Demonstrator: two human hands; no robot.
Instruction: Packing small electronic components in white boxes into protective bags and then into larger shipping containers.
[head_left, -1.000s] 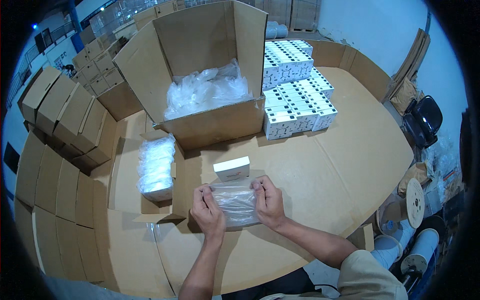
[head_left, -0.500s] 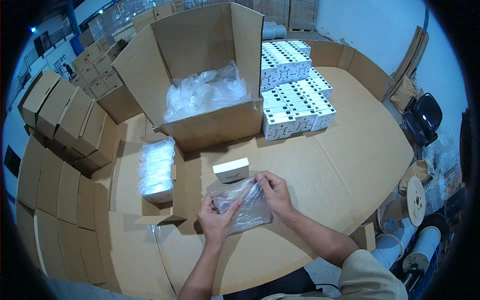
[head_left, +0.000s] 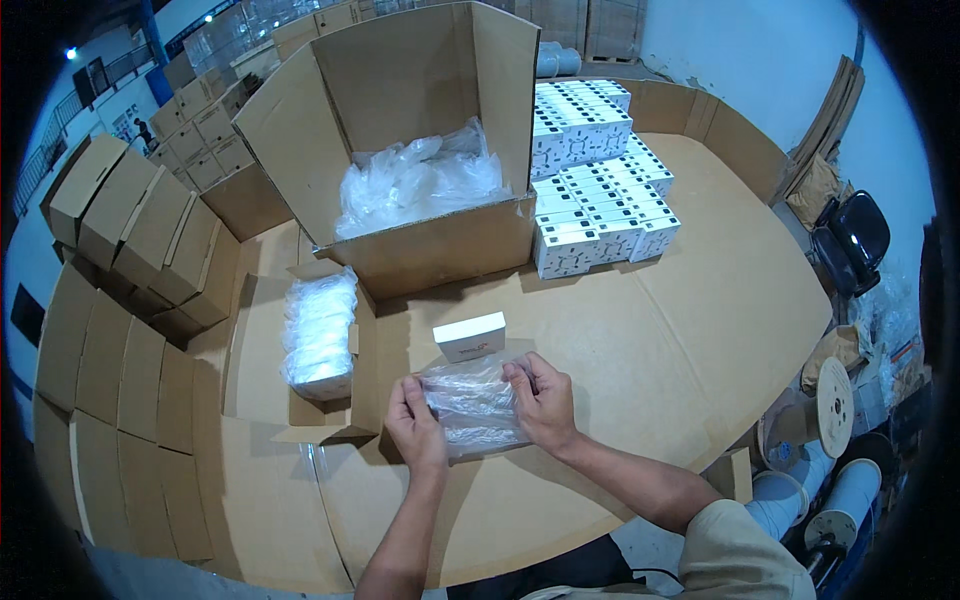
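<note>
A clear plastic bag point(head_left: 474, 408) stretches between my two hands over the cardboard-covered table. My left hand point(head_left: 416, 426) pinches its left edge, thumb on top. At the opposite edge my right hand point(head_left: 543, 402) grips it between thumb and curled fingers. Just beyond the bag stands a small white box point(head_left: 470, 337), with neither hand touching it. To the left, an open brown carton point(head_left: 364, 395) holds a row of white items wrapped in clear plastic point(head_left: 320, 335).
A large open carton point(head_left: 440, 245) full of clear plastic bags point(head_left: 420, 185) stands at the back. Stacked white patterned boxes point(head_left: 600, 220) are right of it. Brown cartons point(head_left: 125, 390) line the left side. Beyond the table's right edge are a black chair point(head_left: 848, 240) and a cable spool point(head_left: 832, 405).
My hands have drawn apart, pulling the bag wider and flatter. My left hand has shifted slightly left. The whole view has moved a little; the white box stays standing.
</note>
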